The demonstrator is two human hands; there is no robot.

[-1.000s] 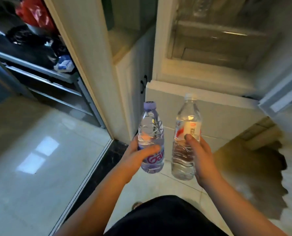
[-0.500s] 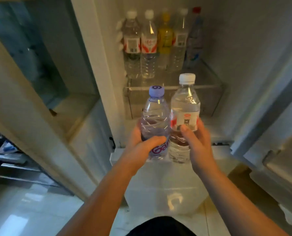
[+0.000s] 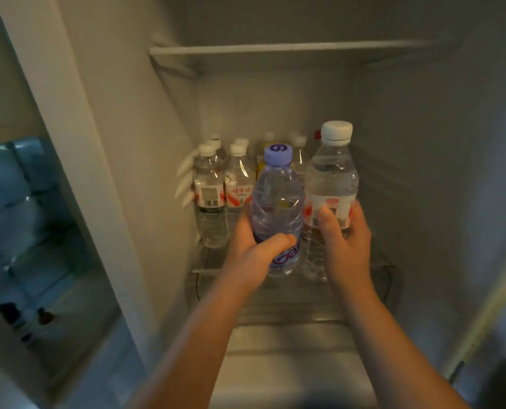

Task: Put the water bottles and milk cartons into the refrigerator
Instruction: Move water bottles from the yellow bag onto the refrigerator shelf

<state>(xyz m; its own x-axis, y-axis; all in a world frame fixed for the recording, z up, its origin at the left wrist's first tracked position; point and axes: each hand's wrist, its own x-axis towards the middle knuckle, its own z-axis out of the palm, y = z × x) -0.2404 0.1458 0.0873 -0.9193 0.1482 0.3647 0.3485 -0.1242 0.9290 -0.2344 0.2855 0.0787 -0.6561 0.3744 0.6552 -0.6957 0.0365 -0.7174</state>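
My left hand [image 3: 253, 255] grips a clear water bottle with a purple cap [image 3: 277, 202]. Right beside it, my right hand [image 3: 346, 246] grips a taller water bottle with a white cap and a red and white label [image 3: 331, 178]. Both bottles are upright, held over the front of a glass shelf [image 3: 213, 271] inside the open refrigerator. Several water bottles [image 3: 210, 199] stand in rows at the back left of that shelf, partly hidden behind the two I hold. I see no milk cartons.
A second shelf [image 3: 290, 51] spans the refrigerator above. The refrigerator's left wall [image 3: 122, 143] is close to the standing bottles. A drawer top [image 3: 290, 343] lies below the glass shelf. A glass-fronted cabinet [image 3: 24, 231] is at the far left.
The view has risen from the floor to the refrigerator interior. Both hands have carried their bottles up and forward, from in front of the lower drawer to over the glass shelf.
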